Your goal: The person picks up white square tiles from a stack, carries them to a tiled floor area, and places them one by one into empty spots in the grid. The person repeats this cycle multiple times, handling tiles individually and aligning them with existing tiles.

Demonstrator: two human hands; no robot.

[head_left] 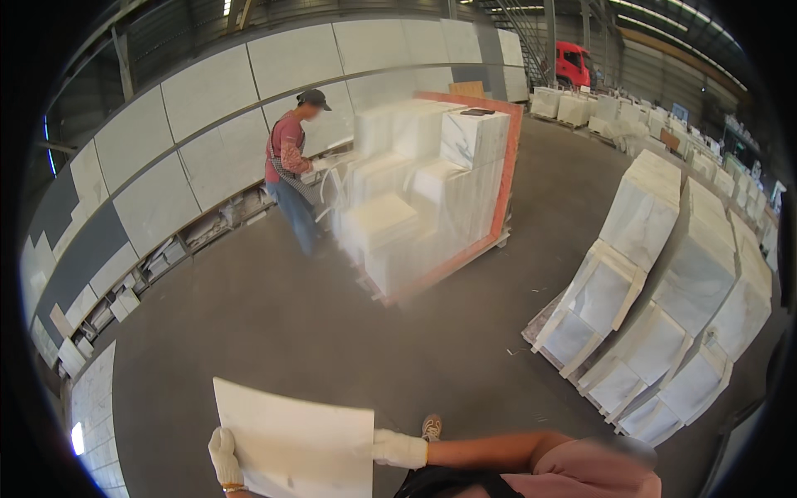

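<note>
A flat white marble tile [299,436] with faint grey marks is held out in front of me near the lower edge. My left hand [224,458], in a white knitted glove, is closed on its left side. At the opposite side my right hand [400,449], gloved the same way, grips the tile's edge; some of its fingers are hidden. Ahead stands a pallet stack of white tiles [386,220], stepped in height and backed by an orange-red panel [508,166]. The tile in my hands is apart from that stack.
A co-worker [290,166] in a cap and apron stands at the stack's left side with a gloved hand on it. Strapped tile bundles [656,290] on pallets stand to the right. Large slabs [207,87] line the left wall. Grey floor [249,332] lies between.
</note>
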